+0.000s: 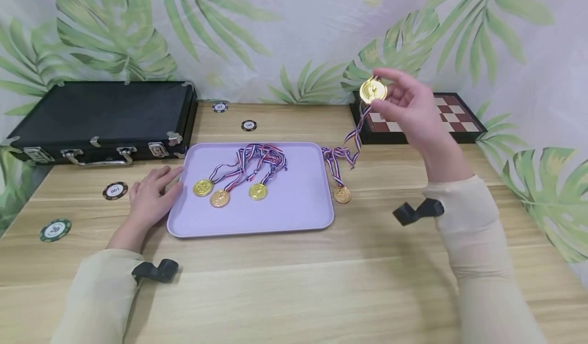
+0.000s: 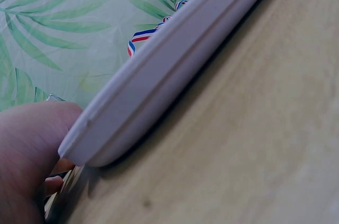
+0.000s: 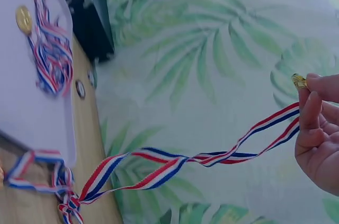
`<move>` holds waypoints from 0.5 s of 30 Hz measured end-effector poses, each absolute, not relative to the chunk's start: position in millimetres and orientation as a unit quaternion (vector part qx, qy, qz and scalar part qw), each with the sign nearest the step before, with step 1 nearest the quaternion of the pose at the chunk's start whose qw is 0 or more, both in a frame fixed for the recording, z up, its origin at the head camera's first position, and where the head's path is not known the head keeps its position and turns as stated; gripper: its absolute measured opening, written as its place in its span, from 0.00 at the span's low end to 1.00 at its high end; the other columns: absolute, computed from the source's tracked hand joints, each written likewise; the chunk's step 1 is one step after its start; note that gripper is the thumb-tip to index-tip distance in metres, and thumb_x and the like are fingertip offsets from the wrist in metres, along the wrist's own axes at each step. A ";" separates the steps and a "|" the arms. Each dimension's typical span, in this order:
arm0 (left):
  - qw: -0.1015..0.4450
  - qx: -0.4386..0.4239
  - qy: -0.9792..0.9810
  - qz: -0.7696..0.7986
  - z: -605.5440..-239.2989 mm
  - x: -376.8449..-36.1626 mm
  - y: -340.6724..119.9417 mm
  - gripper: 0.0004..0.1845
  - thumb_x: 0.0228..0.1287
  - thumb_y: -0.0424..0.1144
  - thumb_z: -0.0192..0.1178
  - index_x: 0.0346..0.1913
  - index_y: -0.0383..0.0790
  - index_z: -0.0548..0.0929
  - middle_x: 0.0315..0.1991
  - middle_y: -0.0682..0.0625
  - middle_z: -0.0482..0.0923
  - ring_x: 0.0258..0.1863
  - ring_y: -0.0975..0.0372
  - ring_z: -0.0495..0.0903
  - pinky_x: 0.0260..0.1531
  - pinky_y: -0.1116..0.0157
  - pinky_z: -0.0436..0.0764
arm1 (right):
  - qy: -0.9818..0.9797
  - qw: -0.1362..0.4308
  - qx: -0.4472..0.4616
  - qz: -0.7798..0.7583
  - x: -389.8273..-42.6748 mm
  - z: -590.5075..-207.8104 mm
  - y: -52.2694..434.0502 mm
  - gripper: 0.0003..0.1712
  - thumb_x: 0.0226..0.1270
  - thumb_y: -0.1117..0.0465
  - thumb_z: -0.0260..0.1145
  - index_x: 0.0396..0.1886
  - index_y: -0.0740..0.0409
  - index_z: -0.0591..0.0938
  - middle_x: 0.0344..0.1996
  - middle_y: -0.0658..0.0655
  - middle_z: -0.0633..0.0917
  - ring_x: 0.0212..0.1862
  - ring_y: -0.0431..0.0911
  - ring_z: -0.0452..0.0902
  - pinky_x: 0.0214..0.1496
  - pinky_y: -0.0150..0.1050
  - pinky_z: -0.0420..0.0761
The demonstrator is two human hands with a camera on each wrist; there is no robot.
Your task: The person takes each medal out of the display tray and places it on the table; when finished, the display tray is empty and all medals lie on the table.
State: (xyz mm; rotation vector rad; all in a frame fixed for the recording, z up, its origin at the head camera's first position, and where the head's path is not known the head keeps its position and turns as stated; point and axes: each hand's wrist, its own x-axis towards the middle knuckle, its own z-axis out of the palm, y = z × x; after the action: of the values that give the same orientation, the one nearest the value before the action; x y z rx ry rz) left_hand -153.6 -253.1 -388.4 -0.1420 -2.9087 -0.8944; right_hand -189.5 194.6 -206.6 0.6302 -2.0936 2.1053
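My right hand [image 1: 409, 104] pinches a gold medal [image 1: 373, 91] between thumb and fingers, raised above the table at the right. Its red, white and blue ribbon [image 3: 185, 160] hangs down to a tangle beside the tray. A bronze-toned medal [image 1: 342, 195] lies on the table just right of the lilac tray [image 1: 294, 216]. Inside the tray are two gold medals [image 1: 202, 187] and a bronze-toned medal [image 1: 220, 198], their ribbons bunched together. My left hand [image 1: 153, 193] rests with fingers extended at the tray's left edge; the left wrist view shows the hand against the rim.
A black case [image 1: 101, 114] stands at the back left, and a red-and-white checkered board [image 1: 452, 112] lies at the back right behind my right hand. Several poker chips lie about, including a green chip [image 1: 55, 230] and a black chip [image 1: 115, 191]. A leaf-patterned curtain [image 1: 303, 38] closes off the back.
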 end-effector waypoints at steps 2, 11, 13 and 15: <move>0.051 -0.047 -0.953 -0.294 -388.2 -153.5 -253.8 0.25 0.63 0.47 0.41 0.60 0.38 0.64 0.60 0.32 0.53 0.61 0.41 0.42 0.52 0.42 0.33 | -0.695 0.058 0.171 0.696 -201.9 -202.3 196.9 0.29 0.48 0.78 0.62 0.53 0.63 0.71 0.25 0.59 0.74 0.25 0.43 0.70 0.25 0.26 0.73; 0.056 -0.045 -0.954 -0.292 -388.9 -153.2 -254.0 0.25 0.63 0.47 0.41 0.60 0.38 0.64 0.60 0.33 0.53 0.61 0.41 0.44 0.52 0.42 0.34 | -0.769 0.031 0.110 0.629 -235.3 -241.8 203.2 0.30 0.51 0.74 0.61 0.56 0.60 0.68 0.31 0.57 0.76 0.32 0.43 0.72 0.33 0.28 0.74; 0.055 -0.046 -0.954 -0.292 -389.1 -153.9 -253.7 0.25 0.63 0.47 0.41 0.60 0.38 0.64 0.60 0.33 0.53 0.61 0.42 0.44 0.52 0.42 0.33 | -0.790 0.013 0.102 0.605 -230.1 -263.9 206.6 0.30 0.51 0.74 0.61 0.56 0.60 0.68 0.32 0.56 0.76 0.33 0.43 0.72 0.34 0.28 0.74; 0.054 -0.046 -0.954 -0.292 -388.9 -154.3 -253.6 0.25 0.63 0.47 0.42 0.60 0.39 0.64 0.60 0.33 0.53 0.61 0.42 0.44 0.52 0.42 0.33 | -0.804 -0.007 0.099 0.586 -222.0 -286.6 210.2 0.30 0.50 0.75 0.61 0.56 0.60 0.68 0.32 0.57 0.75 0.33 0.43 0.71 0.33 0.30 0.74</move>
State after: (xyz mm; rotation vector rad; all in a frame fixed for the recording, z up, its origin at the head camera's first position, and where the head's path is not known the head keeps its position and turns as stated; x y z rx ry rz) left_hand -154.3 -253.6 -388.9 -0.1391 -2.8972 -0.8864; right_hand -222.0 210.2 -286.6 0.3117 -2.5371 1.8504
